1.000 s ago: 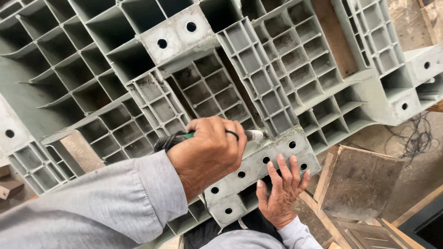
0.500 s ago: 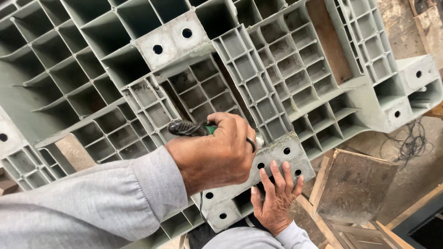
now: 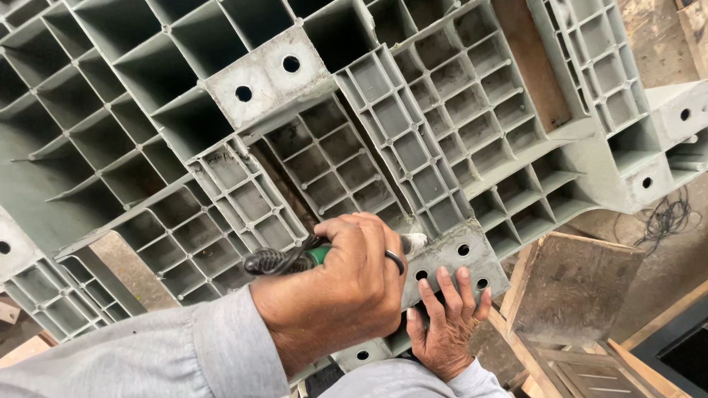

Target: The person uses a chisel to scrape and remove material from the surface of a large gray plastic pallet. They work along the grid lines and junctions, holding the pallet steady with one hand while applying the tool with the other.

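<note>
Tool [image 3: 284, 259] tip hidden behind left hand [image 3: 335, 291], fist tight on handle; axis roughly horizontal. Right hand [image 3: 446, 320] flat, open on grey pallet [image 3: 243, 74].

No packages, labels, signs or screens anywhere in view.
</note>
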